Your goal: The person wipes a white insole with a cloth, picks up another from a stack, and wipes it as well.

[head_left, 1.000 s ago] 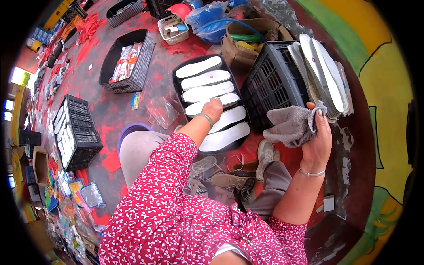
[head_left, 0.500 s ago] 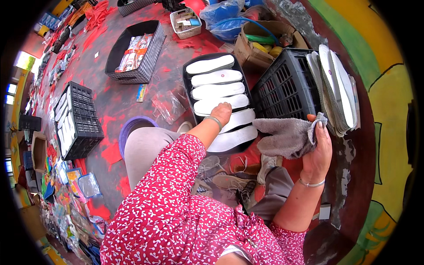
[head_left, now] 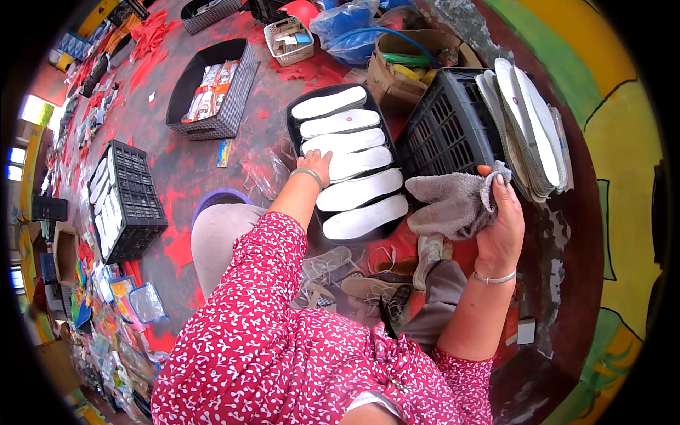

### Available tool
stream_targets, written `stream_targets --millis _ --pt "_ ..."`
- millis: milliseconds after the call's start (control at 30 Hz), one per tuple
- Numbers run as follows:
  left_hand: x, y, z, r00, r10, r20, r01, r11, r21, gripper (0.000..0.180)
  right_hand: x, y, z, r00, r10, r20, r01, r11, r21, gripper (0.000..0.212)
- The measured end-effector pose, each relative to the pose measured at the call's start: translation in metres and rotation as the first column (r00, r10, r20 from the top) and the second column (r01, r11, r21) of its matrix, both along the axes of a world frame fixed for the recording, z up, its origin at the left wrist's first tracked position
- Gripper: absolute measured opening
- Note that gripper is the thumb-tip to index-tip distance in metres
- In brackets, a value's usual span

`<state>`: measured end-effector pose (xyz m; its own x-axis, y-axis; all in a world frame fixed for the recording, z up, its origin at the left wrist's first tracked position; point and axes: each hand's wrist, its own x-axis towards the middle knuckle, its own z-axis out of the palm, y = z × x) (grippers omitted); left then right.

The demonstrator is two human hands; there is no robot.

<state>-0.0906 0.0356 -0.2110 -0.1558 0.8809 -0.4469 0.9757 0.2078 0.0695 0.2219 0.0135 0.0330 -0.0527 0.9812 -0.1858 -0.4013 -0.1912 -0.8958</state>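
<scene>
A dark tray point(head_left: 292, 117) holds several white shoe insoles point(head_left: 365, 188) laid crosswise in a row. My left hand point(head_left: 316, 166) rests at the left ends of the middle insoles, fingers apart and touching them. To the right of the tray, my right hand point(head_left: 501, 230) is closed round a bunched grey fluffy cloth point(head_left: 453, 204). Two lobes of the cloth hang toward the tray's right edge. Part of the insoles under my left fingers is hidden.
A black plastic crate point(head_left: 450, 120) with stacked insoles point(head_left: 528, 131) stands beside the wall at right. Shoes point(head_left: 372, 285) lie below the tray. A purple basin point(head_left: 219, 197) sits by my knee. Farther off are a checked basket point(head_left: 230, 99), another insole crate point(head_left: 134, 202) and a cardboard box point(head_left: 386, 74).
My left hand has slid left and slightly up, from on top of the insoles to their left ends. The middle insoles have shifted in the tray. My right hand keeps the grey cloth.
</scene>
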Motion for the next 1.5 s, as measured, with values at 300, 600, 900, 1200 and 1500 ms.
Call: stream_targets --millis 300,600,900,1200,1500 --pt "0.006 -0.016 -0.023 0.996 0.062 0.062 -0.073 0.978 0.194 0.049 -0.001 -0.003 0.0 1.0 0.025 0.008 -0.025 1.0 0.001 0.025" --pt "0.035 -0.003 0.002 1.0 0.006 0.022 -0.012 0.964 0.266 0.051 0.009 -0.005 0.009 1.0 -0.006 -0.024 0.006 1.0 0.016 0.026" --pt "0.086 -0.013 -0.032 0.993 -0.068 0.101 0.056 0.991 0.12 0.078 0.017 -0.003 0.004 0.999 -0.035 0.027 0.035 0.999 -0.004 0.026" --pt "0.084 -0.01 -0.049 0.995 -0.05 0.091 0.034 0.985 0.169 0.077 0.016 -0.004 0.007 0.996 -0.085 0.001 0.085 0.996 -0.014 0.025" --pt "0.091 -0.017 -0.024 0.989 -0.063 0.136 0.037 0.981 0.188 0.077 0.027 -0.011 0.016 0.985 0.173 -0.018 -0.172 0.985 0.029 0.023"
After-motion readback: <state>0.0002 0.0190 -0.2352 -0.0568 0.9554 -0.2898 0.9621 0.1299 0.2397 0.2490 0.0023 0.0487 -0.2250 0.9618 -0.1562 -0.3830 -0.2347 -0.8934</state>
